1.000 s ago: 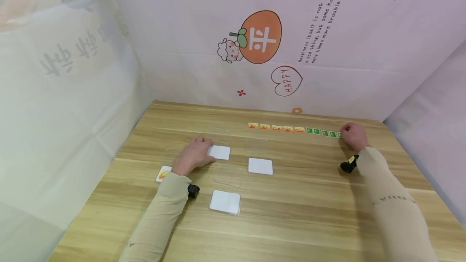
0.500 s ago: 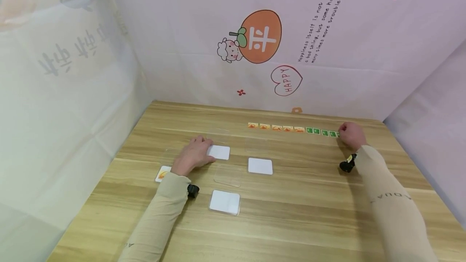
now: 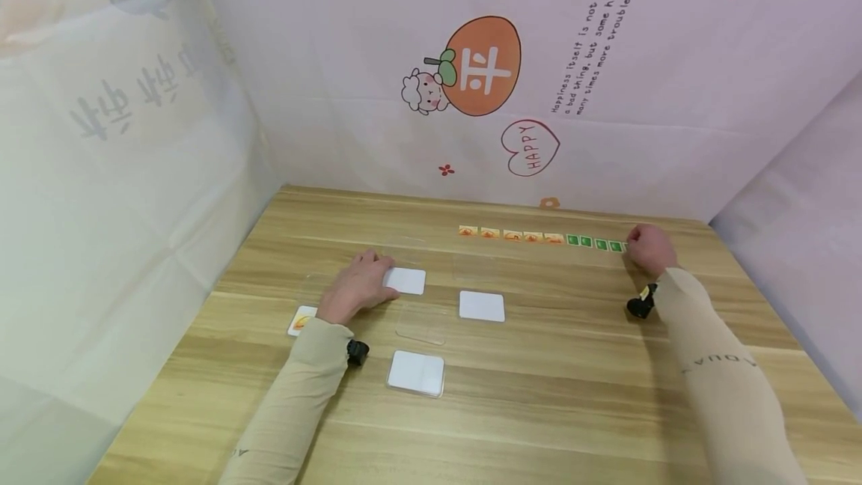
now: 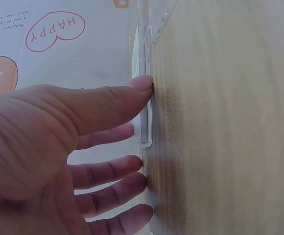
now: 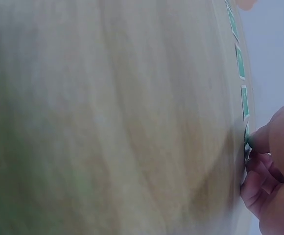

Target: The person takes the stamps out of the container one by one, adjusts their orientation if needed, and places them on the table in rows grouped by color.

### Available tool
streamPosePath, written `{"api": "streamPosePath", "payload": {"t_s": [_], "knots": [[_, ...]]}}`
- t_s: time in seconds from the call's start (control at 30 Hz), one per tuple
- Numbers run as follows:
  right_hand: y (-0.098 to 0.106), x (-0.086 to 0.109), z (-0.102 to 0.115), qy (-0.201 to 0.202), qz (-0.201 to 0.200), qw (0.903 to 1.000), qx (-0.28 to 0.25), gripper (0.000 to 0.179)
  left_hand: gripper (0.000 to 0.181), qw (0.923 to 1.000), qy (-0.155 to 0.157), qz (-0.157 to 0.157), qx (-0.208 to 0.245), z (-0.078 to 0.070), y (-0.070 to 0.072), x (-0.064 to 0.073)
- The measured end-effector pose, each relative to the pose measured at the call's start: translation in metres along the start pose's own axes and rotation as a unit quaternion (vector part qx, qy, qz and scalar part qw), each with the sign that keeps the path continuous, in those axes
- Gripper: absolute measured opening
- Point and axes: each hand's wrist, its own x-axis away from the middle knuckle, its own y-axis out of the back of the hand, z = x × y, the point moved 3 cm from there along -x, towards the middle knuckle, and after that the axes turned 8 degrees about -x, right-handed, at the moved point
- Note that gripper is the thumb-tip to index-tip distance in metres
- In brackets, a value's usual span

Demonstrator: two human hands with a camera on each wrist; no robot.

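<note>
Head view: pale wood-grain tabletop (image 3: pixel 579 403), streaky and a bit shiny, with a soft, lightly creased printed backdrop (image 3: pixel 337 73) behind it. Near the back there's a row of little flat cards, orange ones (image 3: pixel 513 236) on the left, then green cards (image 3: pixel 601 245) with thin pale borders. Closer in, a matte white card (image 3: pixel 408 281) with rounded corners is under the left hand (image 3: pixel 358 287), with a clear plastic piece (image 3: pixel 421 325) just in front of it. Both arms are in beige sleeves (image 3: pixel 730 350). The left arm angles inward with the hand low on the table; the right one reaches way out, and the right hand (image 3: pixel 652 251) is bunched up at the right end of the green row.

Left wrist view: the white card shows edge-on, with a glossy, see-through rim (image 4: pixel 147 139). The thumb is on one edge and the index finger opposite, so it's pinched between them, while the other three fingers fan out, tips down by the wood.

Right wrist view: the green cards look paper-thin. Thumb tip's on the end green card (image 5: pixel 247 131), fingers curled in underneath, pinching it right at the tabletop.
</note>
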Motion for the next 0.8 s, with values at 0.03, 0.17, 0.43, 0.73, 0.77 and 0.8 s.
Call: {"api": "streamPosePath", "payload": {"t_s": [0.03,0.17,0.43,0.73,0.77,0.8], "knots": [[0.0,0.0,-0.001,-0.001,-0.002,1.0,-0.004,0.026,0.062,1.0,0.0,0.0,0.0,0.0,0.0,0.0],[0.0,0.005,0.001,-0.006,-0.011,0.9998,-0.018,0.027,0.062,1.0,0.0,0.003,-0.002,-0.001,0.001,0.0],[0.004,0.013,0.01,-0.008,-0.024,0.9992,-0.032,0.027,0.062,1.0,0.002,0.0,-0.008,0.001,-0.002,-0.002],[0.011,0.025,0.01,0.03,-0.042,0.9978,-0.04,0.025,0.06,0.9999,-0.014,-0.007,-0.002,0.002,0.0,0.001],[0.011,0.027,0.009,0.028,-0.041,0.998,-0.04,0.025,0.06,0.9998,-0.016,-0.008,0.0,0.002,0.001,0.002],[0.012,0.03,0.009,0.025,-0.038,0.9981,-0.042,0.026,0.059,0.9998,-0.019,-0.01,0.0,0.002,0.002,0.002]]}}
